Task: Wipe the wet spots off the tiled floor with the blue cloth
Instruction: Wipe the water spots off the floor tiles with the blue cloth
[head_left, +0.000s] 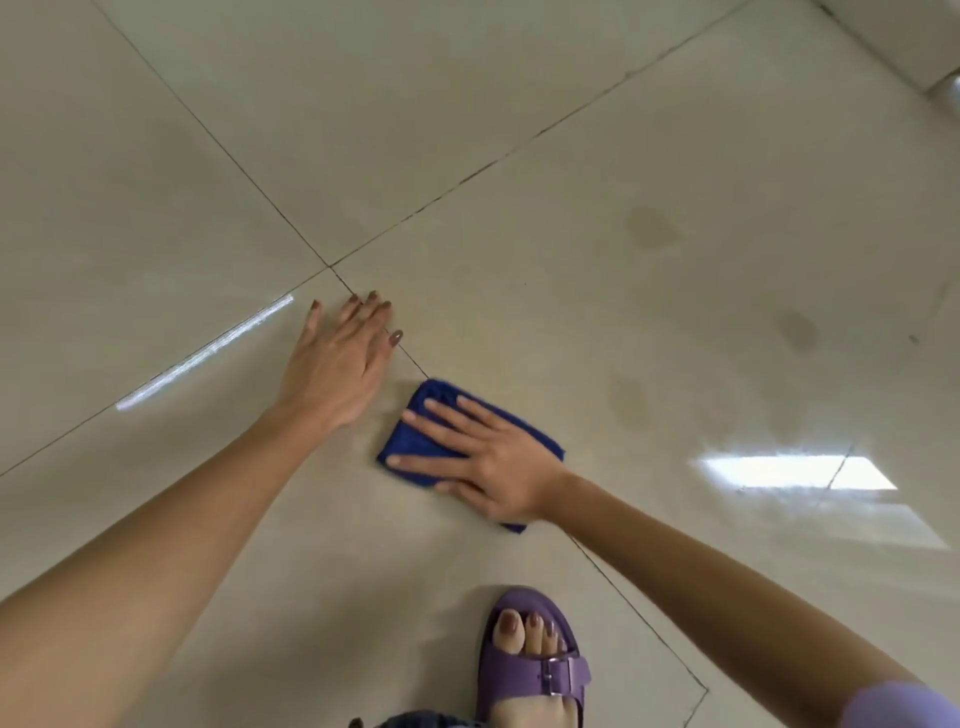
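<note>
right hand (493, 467): fingers (441, 428) straight and spread, flat on the blue cloth (415, 440), pressing it to the floor, nothing clenched; cloth is folded into a small pad, sits under the palm and fingers, corners poke out past the fingertips and behind the heel of the hand; left hand (337, 364): fingers straight, close together, palm-down on bare tile, holding nothing, just beside the cloth, not touching it; a grout line (410, 358) runs under the left fingertips down to the cloth, grout crossing just ahead of those fingertips; tiled floor (519, 130) is glossy beige; wet spots on the right little-finger side: nearest (628, 402) near the cloth's edge, two more (797, 330) (652, 228) well beyond, all apart from the cloth; window glare (795, 470) past the right wrist, thin bright streak (208, 353) outboard of the left hand; purple sandal (540, 675) with a foot in it, back toward the body between the forearms
</note>
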